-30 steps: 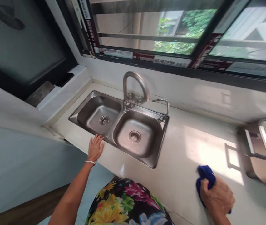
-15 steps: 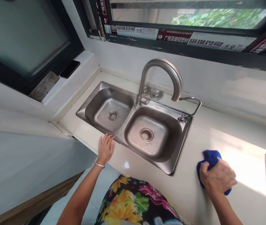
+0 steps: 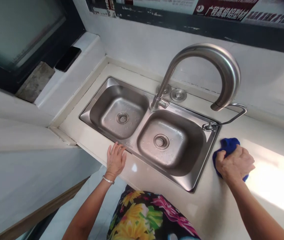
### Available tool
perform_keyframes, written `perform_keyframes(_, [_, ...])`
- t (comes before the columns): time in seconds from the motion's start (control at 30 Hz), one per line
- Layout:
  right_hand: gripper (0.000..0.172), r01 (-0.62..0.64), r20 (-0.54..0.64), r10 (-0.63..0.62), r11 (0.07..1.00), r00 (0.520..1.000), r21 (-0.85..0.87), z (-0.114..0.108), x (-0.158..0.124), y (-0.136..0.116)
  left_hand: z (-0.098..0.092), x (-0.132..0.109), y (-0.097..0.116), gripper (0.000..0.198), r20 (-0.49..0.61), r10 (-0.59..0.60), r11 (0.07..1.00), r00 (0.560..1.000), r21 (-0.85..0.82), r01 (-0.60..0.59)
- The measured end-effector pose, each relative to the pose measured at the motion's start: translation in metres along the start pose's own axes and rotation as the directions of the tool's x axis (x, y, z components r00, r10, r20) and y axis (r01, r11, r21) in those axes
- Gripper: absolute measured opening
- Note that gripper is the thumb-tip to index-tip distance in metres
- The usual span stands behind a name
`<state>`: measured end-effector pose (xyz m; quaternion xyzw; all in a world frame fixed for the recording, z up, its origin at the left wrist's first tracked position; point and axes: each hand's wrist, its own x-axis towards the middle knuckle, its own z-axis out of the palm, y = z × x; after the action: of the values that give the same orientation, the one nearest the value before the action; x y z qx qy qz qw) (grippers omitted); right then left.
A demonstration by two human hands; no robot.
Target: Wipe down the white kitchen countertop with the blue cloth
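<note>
My right hand presses down on a bunched blue cloth on the pale countertop, just right of the sink. Part of the cloth is hidden under my palm. My left hand lies flat and open at the front edge of the double-bowl steel sink, its fingertips touching the rim. A bracelet circles that wrist. Water drops dot both bowls. Behind the sink rises a curved steel faucet, with its spout over the right side.
A thin bent metal spout stands at the sink's back right corner. Two round strainer lids sit behind the faucet base. On the left ledge lie a black phone and a stone-like block. A wall runs behind the counter.
The view has tilted down and come closer to the sink. My right hand and the blue cloth appear farther back beside the sink. My left hand stays at the rim.
</note>
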<state>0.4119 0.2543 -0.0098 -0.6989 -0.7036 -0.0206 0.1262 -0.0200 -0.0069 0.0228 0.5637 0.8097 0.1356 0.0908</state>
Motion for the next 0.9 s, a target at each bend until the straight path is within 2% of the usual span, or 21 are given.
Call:
perform_keyframes(0.3, [0.066, -0.082, -0.026, 0.081, 0.996, 0.996, -0.04, 0.012, 0.053, -0.012, 0.002, 0.001, 0.0, 0.032, 0.016, -0.002, 1.0, 1.0, 0.008, 0.002])
perform_keyframes(0.47, [0.066, -0.121, 0.039, 0.12, 0.992, 0.992, 0.025, 0.012, 0.055, -0.013, 0.001, 0.001, 0.0, 0.032, 0.021, -0.009, 1.0, 1.0, -0.003, 0.009])
perform_keyframes(0.6, [0.068, -0.031, 0.012, 0.032, 0.999, 0.999, -0.004, 0.004, 0.027, -0.007, -0.001, 0.001, 0.001, 0.033, 0.02, -0.007, 1.0, 1.0, -0.019, 0.007])
perform_keyframes(0.77, [0.067, 0.056, -0.037, -0.056, 0.998, 0.998, -0.017, -0.01, -0.031, 0.013, -0.001, 0.001, 0.001, 0.034, 0.019, -0.004, 1.0, 1.0, -0.022, 0.004])
perform_keyframes(0.9, [0.068, 0.098, -0.009, -0.098, 0.995, 0.995, 0.016, -0.029, -0.08, 0.03, 0.0, 0.0, 0.0, 0.034, 0.021, 0.002, 1.0, 1.0, -0.014, -0.002])
